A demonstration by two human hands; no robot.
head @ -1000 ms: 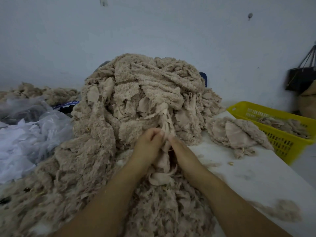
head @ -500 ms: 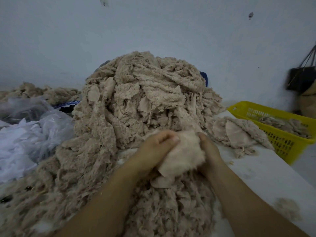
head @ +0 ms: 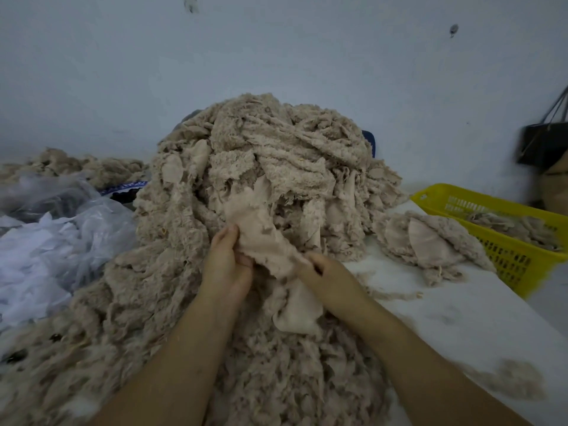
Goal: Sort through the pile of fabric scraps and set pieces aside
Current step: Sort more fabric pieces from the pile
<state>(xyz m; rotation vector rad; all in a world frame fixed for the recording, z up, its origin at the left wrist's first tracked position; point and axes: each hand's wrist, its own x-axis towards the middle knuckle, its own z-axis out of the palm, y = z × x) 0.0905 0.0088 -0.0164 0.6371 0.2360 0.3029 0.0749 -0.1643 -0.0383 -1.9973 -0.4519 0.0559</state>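
At the near foot of the pile (head: 276, 167), the left hand (head: 226, 262) and right hand (head: 322, 272) each grip one beige scrap (head: 264, 241) whose far end lies tangled among others, so a sharp pull could drag neighbours along and muddle the sorted heap (head: 430, 244) at right.

Beyond the left hand (head: 226, 265), the fluffy fabric-scrap pile (head: 276, 167) is plain beige; the smooth cloth scrap (head: 267, 244) against it is pinkish beige. Right of the right hand (head: 325, 273), the latticed plastic basket (head: 507, 262) is yellow.

fuzzy beige fleece scraps (head: 270, 167), glossy yellow plastic basket (head: 504, 259), crinkled clear plastic bag (head: 76, 216)
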